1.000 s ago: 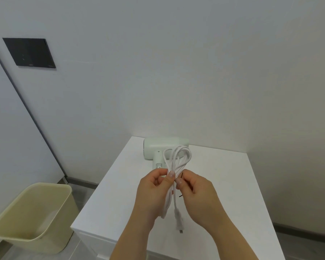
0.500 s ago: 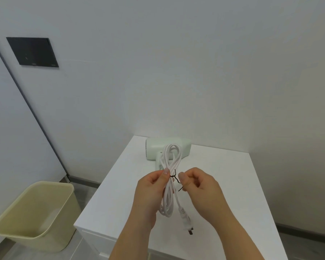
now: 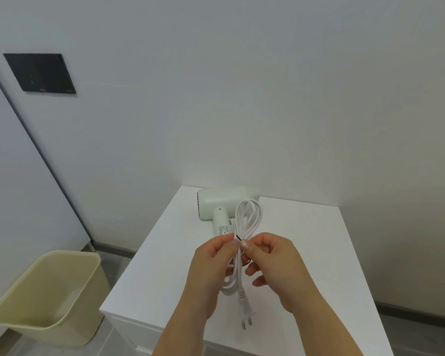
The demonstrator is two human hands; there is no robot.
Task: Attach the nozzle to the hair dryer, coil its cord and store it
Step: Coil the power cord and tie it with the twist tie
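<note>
White walls enclosed one smooth white counter [image 3: 306,253]. One pale-green dryer [image 3: 224,201], barrel rounded, lay at its back edge. One glossy white cord [image 3: 249,217], looped long, was held over the counter: left hand [image 3: 211,268] pinched the loops, right hand [image 3: 275,263] pinched one thin black tie [image 3: 238,237]. One two-pin plug [image 3: 246,313] hung below.
</note>
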